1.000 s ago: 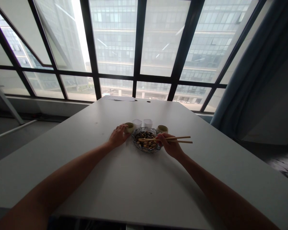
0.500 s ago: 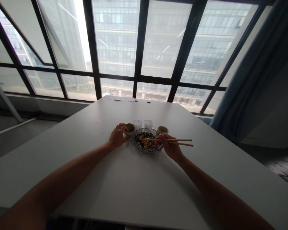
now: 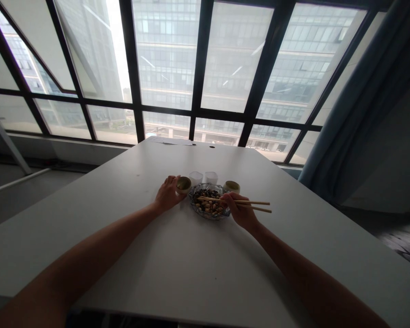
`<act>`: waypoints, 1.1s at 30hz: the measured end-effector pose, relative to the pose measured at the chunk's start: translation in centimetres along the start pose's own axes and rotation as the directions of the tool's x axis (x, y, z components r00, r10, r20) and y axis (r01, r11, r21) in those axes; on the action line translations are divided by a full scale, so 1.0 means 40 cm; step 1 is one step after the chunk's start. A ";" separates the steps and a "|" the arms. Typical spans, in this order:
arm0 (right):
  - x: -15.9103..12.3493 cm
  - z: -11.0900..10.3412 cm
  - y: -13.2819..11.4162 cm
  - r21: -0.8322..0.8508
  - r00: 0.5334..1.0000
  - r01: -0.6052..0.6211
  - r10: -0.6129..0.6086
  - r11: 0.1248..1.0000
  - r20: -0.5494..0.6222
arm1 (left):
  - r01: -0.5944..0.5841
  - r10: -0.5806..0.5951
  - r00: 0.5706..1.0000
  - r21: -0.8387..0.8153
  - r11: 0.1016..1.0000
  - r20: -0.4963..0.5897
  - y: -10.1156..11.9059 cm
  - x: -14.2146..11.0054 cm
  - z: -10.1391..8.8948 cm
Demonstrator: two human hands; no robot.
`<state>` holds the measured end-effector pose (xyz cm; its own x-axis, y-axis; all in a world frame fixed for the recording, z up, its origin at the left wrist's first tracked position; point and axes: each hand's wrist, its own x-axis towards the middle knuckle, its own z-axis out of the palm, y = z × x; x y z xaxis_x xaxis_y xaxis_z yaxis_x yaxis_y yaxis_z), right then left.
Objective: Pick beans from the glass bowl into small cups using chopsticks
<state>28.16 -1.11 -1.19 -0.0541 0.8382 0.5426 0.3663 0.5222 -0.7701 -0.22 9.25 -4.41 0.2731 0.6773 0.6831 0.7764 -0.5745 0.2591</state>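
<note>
A small round cup (image 3: 183, 185), olive inside with a pale rim, is held by my left hand (image 3: 167, 193), its mouth tilted toward me. My right hand (image 3: 241, 209) grips a pair of wooden chopsticks (image 3: 254, 202). Their tips reach into the glass bowl (image 3: 210, 217), over the left part of a mix of nuts and dark seeds (image 3: 210, 207). Whether the tips pinch a nut is too small to tell. A second olive cup (image 3: 231, 186) stands just behind my right hand.
Two clear plastic cups (image 3: 196, 176) stand behind the bowl on the white table (image 3: 191, 259). Papers (image 3: 171, 141) lie at its far edge, before large windows (image 3: 166, 54). A blue curtain (image 3: 345, 105) hangs at the right.
The cup in my left hand has tipped further toward me. The chopsticks' rear ends have dropped and shifted slightly left, while their tips stay over the bowl's left part.
</note>
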 end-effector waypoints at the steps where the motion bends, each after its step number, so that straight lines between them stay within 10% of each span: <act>1: -0.001 -0.002 0.003 -0.001 1.000 0.004 -0.004 1.000 0.007 | 0.002 -0.002 1.000 -0.002 1.000 -0.003 0.000 0.000 -0.001; 14: -0.005 -0.001 -0.004 0.008 0.999 0.039 -0.039 0.999 0.006 | 0.145 -0.144 0.986 -0.016 0.989 0.080 0.024 0.001 -0.014; 24: 0.033 -0.021 0.003 0.244 0.949 -0.077 0.146 0.967 -0.280 | 0.260 -0.264 0.959 0.055 0.964 0.106 0.010 0.001 -0.001; 33: 0.037 -0.038 0.016 0.221 0.942 -0.081 0.147 0.972 -0.303 | 0.258 -0.263 0.958 0.055 0.964 0.113 0.006 0.004 -0.003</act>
<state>29.72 0.22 -0.35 0.2840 0.8186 0.4992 0.1555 0.4745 -0.8664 -0.05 9.17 -4.17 0.1214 0.8520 0.5093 0.8508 -0.3536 0.3888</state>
